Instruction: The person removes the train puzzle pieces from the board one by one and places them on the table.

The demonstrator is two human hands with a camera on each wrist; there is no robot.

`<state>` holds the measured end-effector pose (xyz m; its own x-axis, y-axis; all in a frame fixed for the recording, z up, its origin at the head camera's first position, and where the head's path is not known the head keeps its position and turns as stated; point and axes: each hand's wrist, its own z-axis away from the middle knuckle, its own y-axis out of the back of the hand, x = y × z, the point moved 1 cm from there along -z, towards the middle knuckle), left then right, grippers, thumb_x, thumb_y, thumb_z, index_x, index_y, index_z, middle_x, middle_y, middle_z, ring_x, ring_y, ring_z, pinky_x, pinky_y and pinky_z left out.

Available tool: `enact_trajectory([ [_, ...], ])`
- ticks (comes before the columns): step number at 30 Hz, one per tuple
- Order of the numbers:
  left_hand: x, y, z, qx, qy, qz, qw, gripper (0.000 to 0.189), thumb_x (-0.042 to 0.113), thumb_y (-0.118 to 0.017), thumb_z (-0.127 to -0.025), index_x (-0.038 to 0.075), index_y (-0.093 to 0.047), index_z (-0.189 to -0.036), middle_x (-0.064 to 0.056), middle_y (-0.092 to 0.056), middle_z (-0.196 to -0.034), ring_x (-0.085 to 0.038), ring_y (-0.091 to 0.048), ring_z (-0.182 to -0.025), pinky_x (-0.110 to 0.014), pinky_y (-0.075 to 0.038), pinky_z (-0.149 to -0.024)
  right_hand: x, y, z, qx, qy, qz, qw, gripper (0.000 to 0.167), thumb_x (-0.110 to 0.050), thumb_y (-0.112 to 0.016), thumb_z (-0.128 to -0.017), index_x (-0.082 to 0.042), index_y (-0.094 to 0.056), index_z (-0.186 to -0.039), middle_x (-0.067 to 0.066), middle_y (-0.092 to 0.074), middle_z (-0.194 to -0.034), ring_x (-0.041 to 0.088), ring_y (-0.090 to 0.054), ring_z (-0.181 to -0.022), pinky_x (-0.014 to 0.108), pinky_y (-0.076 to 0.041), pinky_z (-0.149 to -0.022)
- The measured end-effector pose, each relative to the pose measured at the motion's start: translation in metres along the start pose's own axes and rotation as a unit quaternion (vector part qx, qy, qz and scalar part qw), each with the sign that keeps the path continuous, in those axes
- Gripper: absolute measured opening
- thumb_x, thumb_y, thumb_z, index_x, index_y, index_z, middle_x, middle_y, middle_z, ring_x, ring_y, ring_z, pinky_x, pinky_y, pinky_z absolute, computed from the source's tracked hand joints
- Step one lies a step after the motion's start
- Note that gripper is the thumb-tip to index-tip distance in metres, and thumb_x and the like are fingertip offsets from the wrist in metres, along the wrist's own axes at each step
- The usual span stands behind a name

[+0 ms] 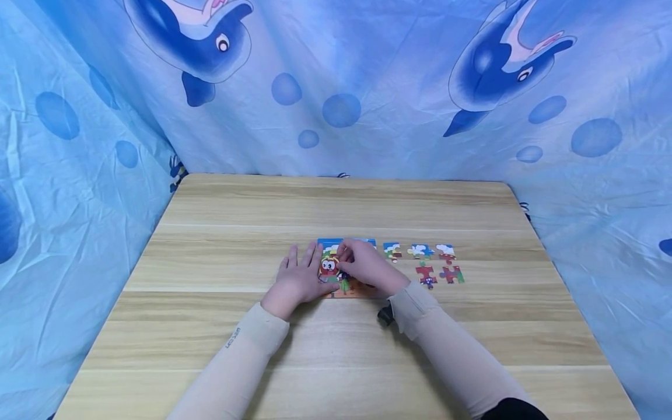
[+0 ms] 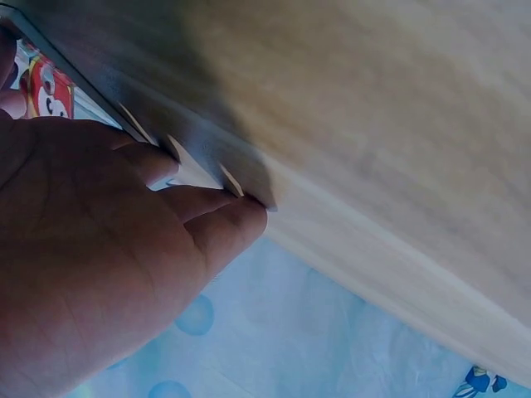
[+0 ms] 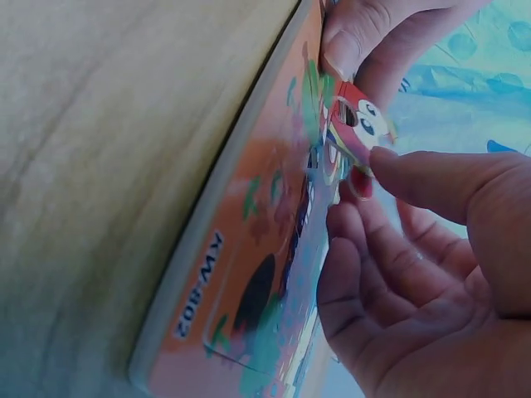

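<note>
A puzzle board (image 1: 331, 241) with a blue top and orange bottom edge lies on the wooden table (image 1: 336, 361). Along its left side rests my left hand (image 1: 299, 280), fingers straight and spread, thumb over the lower left part. My right hand (image 1: 373, 268) covers much of the board's right half. In the right wrist view, its thumb and fingers pinch a puzzle piece (image 3: 361, 128) with a red, big-eyed cartoon face. That piece stands tilted over the board, close to the left thumb (image 3: 342, 54). The right fingertips behind the piece are partly hidden.
Several loose puzzle pieces lie right of the board, among them a cloud piece (image 1: 420, 251), a red piece (image 1: 426, 272) and a red-and-green piece (image 1: 451, 274). A blue dolphin-print cloth (image 1: 336, 146) hangs behind the table and at its sides.
</note>
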<state>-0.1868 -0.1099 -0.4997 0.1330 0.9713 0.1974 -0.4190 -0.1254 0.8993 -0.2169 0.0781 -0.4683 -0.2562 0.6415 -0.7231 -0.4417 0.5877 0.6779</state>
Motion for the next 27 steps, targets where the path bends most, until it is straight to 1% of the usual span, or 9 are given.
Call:
enact_trajectory([
  [6,-0.001,-0.003,-0.003,0.004,-0.002,0.0,1.0,0.115,0.087,-0.045,-0.084,0.022,0.008,-0.163,0.003,0.011,-0.168,-0.044,0.014,-0.149,-0.059,-0.008,-0.118,0.001,0.0,0.002,-0.002,0.011,-0.013,0.9999,0.008,-0.014,-0.071,-0.098,-0.016,-0.063,-0.097,-0.005,-0.067,-0.089,0.014,-0.064,-0.081,0.033,-0.053,-0.073],
  [12,-0.001,-0.004,-0.003,0.006,-0.001,-0.004,1.0,0.116,0.089,-0.043,-0.083,0.02,0.005,-0.164,0.001,0.009,-0.169,-0.044,0.013,-0.149,-0.059,-0.008,-0.118,0.004,0.004,0.004,0.019,0.012,-0.02,0.9995,0.008,-0.014,-0.072,-0.098,-0.018,-0.065,-0.096,-0.006,-0.067,-0.088,0.013,-0.064,-0.081,0.035,-0.053,-0.076],
  [17,0.005,0.007,0.009,0.006,-0.001,0.007,1.0,0.111,0.082,-0.047,-0.088,0.017,0.002,-0.164,-0.003,0.008,-0.169,-0.045,0.011,-0.149,-0.059,-0.008,-0.119,0.011,0.011,0.007,0.037,0.0,-0.042,0.9984,0.008,-0.013,-0.073,-0.097,-0.017,-0.065,-0.097,-0.005,-0.068,-0.088,0.014,-0.065,-0.082,0.035,-0.054,-0.076],
  [22,0.014,0.021,0.023,0.012,-0.005,0.011,0.9999,0.108,0.075,-0.052,-0.091,0.013,-0.004,-0.165,-0.007,0.002,-0.17,-0.047,0.005,-0.15,-0.06,-0.011,-0.118,0.017,0.022,0.015,0.047,-0.012,-0.057,0.9972,0.008,-0.014,-0.073,-0.097,-0.017,-0.066,-0.098,-0.004,-0.069,-0.089,0.016,-0.066,-0.083,0.035,-0.055,-0.075],
  [27,0.015,0.022,0.025,0.014,-0.004,0.015,0.9998,0.108,0.075,-0.053,-0.091,0.012,-0.006,-0.165,-0.008,0.0,-0.17,-0.047,0.005,-0.15,-0.06,-0.011,-0.118,0.031,0.033,0.026,0.064,-0.018,-0.059,0.9961,0.008,-0.014,-0.073,-0.097,-0.016,-0.066,-0.098,-0.002,-0.069,-0.089,0.017,-0.066,-0.083,0.036,-0.055,-0.074],
])
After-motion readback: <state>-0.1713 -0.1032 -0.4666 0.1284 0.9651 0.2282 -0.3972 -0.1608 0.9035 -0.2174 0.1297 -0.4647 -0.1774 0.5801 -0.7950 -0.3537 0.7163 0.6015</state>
